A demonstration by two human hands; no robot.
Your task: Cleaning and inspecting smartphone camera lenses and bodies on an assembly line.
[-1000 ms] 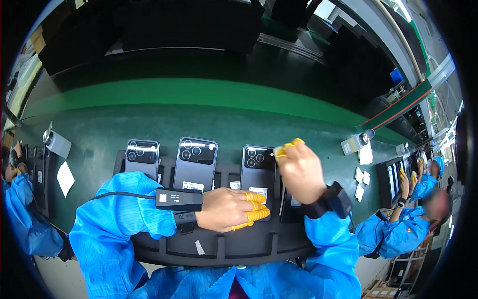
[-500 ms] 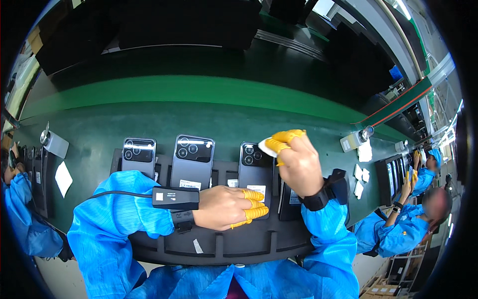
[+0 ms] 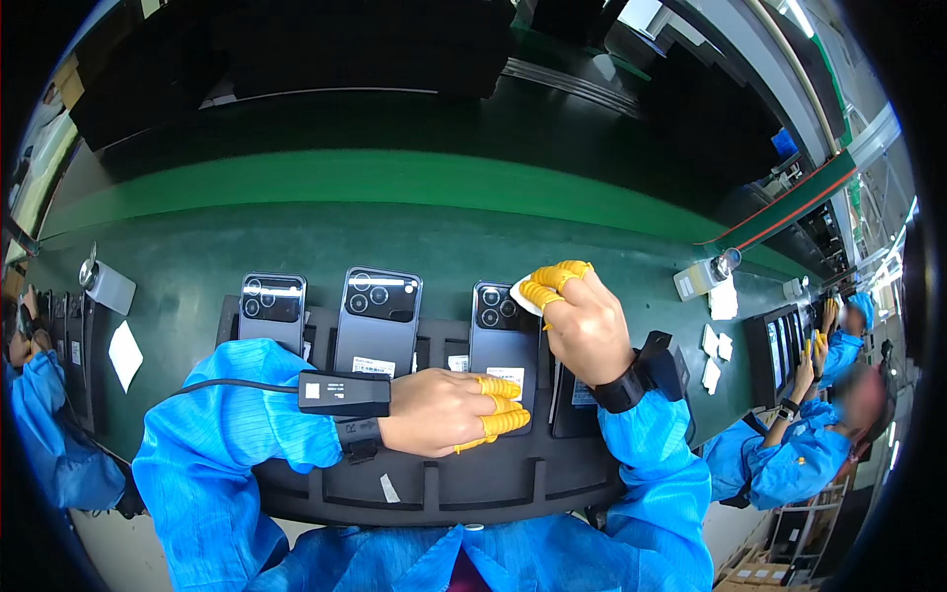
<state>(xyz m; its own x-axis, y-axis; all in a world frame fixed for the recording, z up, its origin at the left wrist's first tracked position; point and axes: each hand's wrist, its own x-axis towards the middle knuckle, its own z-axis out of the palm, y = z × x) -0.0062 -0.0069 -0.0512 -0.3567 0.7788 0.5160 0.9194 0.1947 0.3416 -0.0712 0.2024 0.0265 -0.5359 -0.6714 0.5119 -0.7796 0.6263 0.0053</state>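
Observation:
My left hand (image 3: 444, 410), with yellow finger cots, rests its outstretched fingers on the lower back of a dark grey-blue phone (image 3: 503, 347), over a white label. Between the yellow-covered fingertips of my right hand (image 3: 582, 316) is a folded white wipe (image 3: 526, 295), at the upper right corner of that phone, beside its camera lenses. Two similar phones lie back up to the left: one in the middle (image 3: 378, 326) and one farther left (image 3: 272, 314), partly covered by my left sleeve. All sit in a black slotted tray (image 3: 483, 483).
Another dark phone (image 3: 572, 400) lies under my right wrist. Metal-topped bottles stand at left (image 3: 109, 284) and right (image 3: 698, 279). White paper (image 3: 125, 355) lies left, folded wipes (image 3: 710, 375) right. People in blue work at both sides, near another tray (image 3: 764, 360) at right.
My right hand has shifted slightly left and down with the white wipe, closer over the phone's corner. My left hand stays on the same phone.

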